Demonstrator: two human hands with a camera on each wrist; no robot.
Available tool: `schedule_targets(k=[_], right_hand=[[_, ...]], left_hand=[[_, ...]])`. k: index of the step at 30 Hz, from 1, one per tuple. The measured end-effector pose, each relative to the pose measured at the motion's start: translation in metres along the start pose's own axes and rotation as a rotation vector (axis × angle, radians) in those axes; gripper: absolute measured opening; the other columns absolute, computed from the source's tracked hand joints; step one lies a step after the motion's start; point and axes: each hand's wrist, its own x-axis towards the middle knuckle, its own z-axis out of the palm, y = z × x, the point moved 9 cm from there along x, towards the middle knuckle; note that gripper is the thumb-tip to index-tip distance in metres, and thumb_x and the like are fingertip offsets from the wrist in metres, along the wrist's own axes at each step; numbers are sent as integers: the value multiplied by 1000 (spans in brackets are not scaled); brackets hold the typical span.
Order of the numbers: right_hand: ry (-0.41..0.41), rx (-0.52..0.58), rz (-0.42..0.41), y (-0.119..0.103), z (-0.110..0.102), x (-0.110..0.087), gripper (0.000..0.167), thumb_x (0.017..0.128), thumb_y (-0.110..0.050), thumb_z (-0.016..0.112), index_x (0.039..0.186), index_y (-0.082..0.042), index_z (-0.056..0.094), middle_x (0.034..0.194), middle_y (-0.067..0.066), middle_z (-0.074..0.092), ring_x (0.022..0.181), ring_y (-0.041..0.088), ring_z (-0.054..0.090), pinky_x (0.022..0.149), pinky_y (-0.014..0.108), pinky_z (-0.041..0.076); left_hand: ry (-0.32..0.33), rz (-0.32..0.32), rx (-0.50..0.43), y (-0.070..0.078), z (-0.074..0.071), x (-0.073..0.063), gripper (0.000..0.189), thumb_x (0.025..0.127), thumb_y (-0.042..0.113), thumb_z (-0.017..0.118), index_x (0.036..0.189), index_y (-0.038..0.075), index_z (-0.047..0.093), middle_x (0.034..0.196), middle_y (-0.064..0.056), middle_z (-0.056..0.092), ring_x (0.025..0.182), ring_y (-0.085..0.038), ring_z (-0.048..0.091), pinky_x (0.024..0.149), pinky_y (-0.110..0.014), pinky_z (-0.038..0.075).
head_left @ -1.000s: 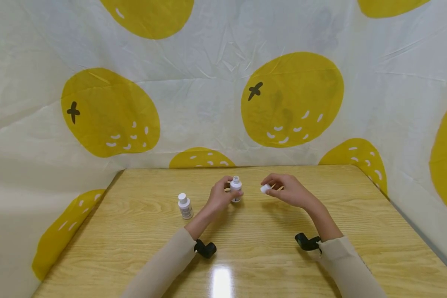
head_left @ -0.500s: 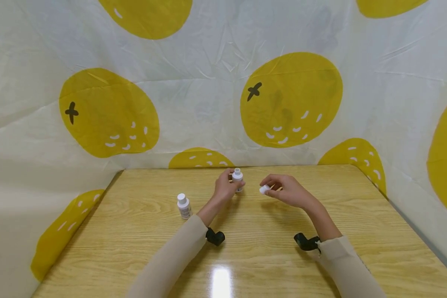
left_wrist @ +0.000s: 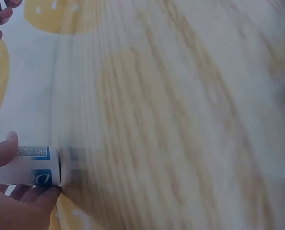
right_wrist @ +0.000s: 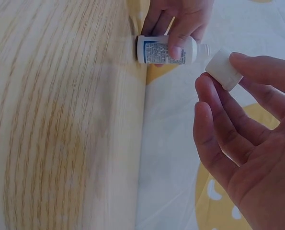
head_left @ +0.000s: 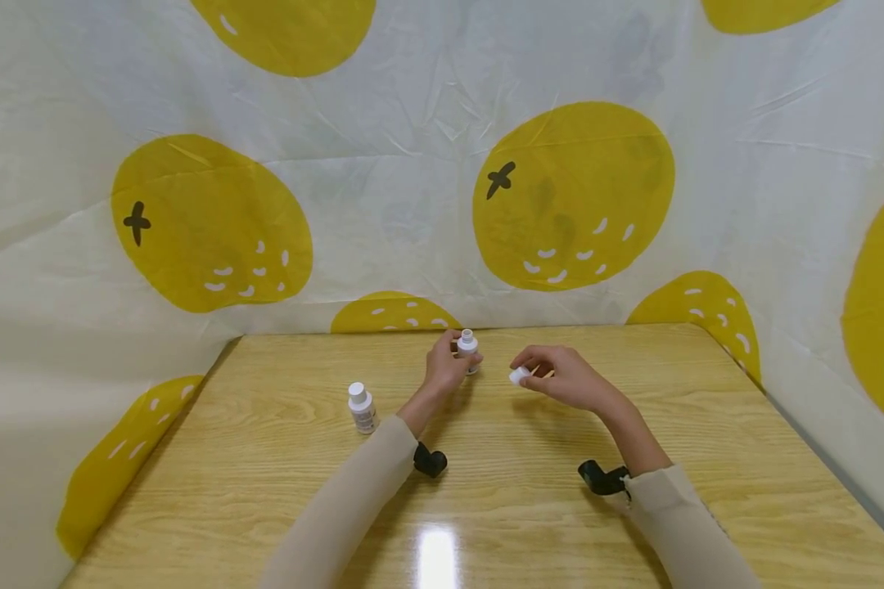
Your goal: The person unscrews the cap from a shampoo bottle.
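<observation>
Near the back edge of the table, my left hand (head_left: 445, 366) grips a small white bottle (head_left: 467, 344) with its neck uncovered. In the left wrist view, thumb and fingers wrap the labelled bottle (left_wrist: 34, 165), its base right at the table top. To the right of it, my right hand (head_left: 563, 378) pinches a white screw cap (head_left: 519, 375) above the table. The right wrist view shows the cap (right_wrist: 223, 70) between thumb and fingertips, apart from the bottle's clear threaded neck (right_wrist: 204, 50). A second white bottle (head_left: 363, 408), capped, stands upright left of my left forearm.
The wooden table (head_left: 530, 507) ends at a white cloth (head_left: 390, 213) printed with yellow fruit, hanging behind and at both sides. Black wrist cameras sit at the left cuff (head_left: 430, 460) and the right cuff (head_left: 602, 478).
My left hand has carried the uncapped bottle farther back toward the table's rear edge. My right hand stays almost in place with the cap. The second bottle still stands where it was.
</observation>
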Motion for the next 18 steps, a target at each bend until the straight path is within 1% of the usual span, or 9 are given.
schedule_targets(k=[4, 9, 18], right_hand=[[-5, 0, 3, 0, 0, -1, 21, 97, -10, 70, 117, -6, 72, 110, 13, 75, 93, 22, 71, 80, 35, 58], [-13, 1, -1, 1, 1, -2, 21, 97, -10, 70, 117, -6, 72, 110, 13, 75, 93, 22, 70, 81, 35, 57], [-24, 5, 9, 1, 2, -1, 20, 98, -11, 70, 117, -8, 72, 110, 12, 75, 93, 21, 70, 79, 32, 57]], left_hand=[[0, 5, 16, -1, 1, 0, 49, 94, 15, 78, 138, 6, 58, 129, -19, 67, 119, -34, 65, 97, -46, 57], [10, 12, 52, -2, 1, -2, 48, 92, 15, 79, 135, 6, 59, 127, -18, 68, 117, -32, 67, 97, -44, 57], [28, 37, 73, 2, -1, -7, 48, 88, 14, 83, 131, 8, 62, 115, -16, 71, 107, -30, 68, 92, -45, 58]])
